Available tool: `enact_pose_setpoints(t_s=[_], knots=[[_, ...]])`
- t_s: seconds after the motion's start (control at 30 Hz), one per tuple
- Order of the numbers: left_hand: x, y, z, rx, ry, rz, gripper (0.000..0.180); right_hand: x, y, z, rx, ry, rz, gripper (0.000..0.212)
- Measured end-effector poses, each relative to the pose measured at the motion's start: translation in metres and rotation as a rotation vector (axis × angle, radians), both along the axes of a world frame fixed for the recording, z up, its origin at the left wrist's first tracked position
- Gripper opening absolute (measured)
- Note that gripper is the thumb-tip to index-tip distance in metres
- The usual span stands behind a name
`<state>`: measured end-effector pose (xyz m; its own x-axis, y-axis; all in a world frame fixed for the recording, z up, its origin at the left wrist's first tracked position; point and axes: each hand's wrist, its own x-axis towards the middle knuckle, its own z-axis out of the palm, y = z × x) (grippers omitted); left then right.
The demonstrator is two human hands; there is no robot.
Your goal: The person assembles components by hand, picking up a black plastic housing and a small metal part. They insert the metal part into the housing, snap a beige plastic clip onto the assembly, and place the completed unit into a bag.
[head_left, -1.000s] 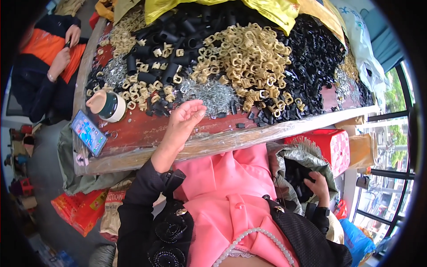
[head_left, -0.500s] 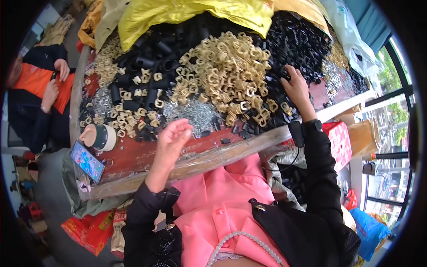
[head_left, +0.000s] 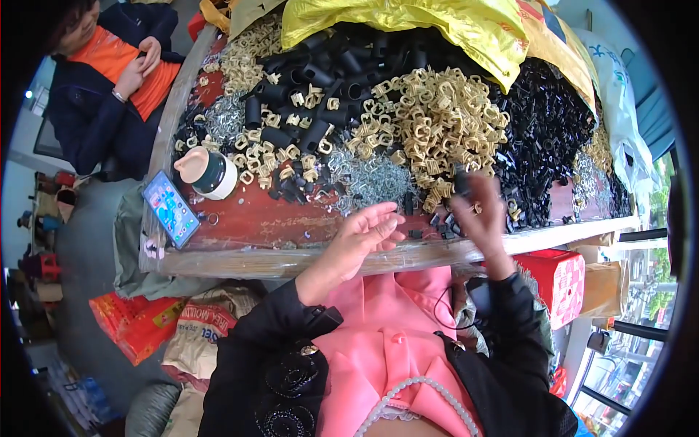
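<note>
My left hand (head_left: 357, 240) is held palm up just above the table's near edge. Its fingers are loosely curled and apart, and nothing shows in them. To its right, my right hand (head_left: 482, 218) is smeared by motion over the near side of a heap of gold-coloured clips (head_left: 451, 124). A small black plastic piece (head_left: 462, 183) shows at its fingertips, its exact shape blurred. Just beyond my left hand lies a pile of small silvery metal pieces (head_left: 371, 178). The heap of small black plastic parts (head_left: 542, 138) spreads to the right.
Black tubes (head_left: 317, 135) lie behind the clips, under a yellow sack (head_left: 408, 29). On the left stand a lidded jar (head_left: 211, 175) and a phone (head_left: 171, 211). The wooden table edge (head_left: 291, 264) runs before me. Another person (head_left: 109, 87) sits at the far left, hands together.
My right hand has come back from the black parts toward my left hand, bringing a small black piece. My left hand has turned more palm up. The view has shifted.
</note>
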<state>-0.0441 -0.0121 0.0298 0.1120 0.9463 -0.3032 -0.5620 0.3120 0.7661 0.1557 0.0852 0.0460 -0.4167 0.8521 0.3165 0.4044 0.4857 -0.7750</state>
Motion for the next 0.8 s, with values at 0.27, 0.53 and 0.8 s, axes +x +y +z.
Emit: enact_pose_setpoints(t_s=[0.27, 0.53, 0.8], knots=[[-0.021, -0.036, -0.017, -0.090, -0.205, 0.086, 0.028, -0.065, -0.048, -0.015, 0.230, -0.061, 0.552, 0.043], [-0.065, -0.064, -0.021, -0.047, -0.147, 0.266, 0.023, -0.082, -0.041, -0.020, -0.033, -0.207, 0.535, 0.027], [-0.079, -0.080, -0.020, -0.028, -0.174, 0.472, 0.012, -0.132, -0.038, -0.035, 0.334, -0.288, 0.562, 0.013]])
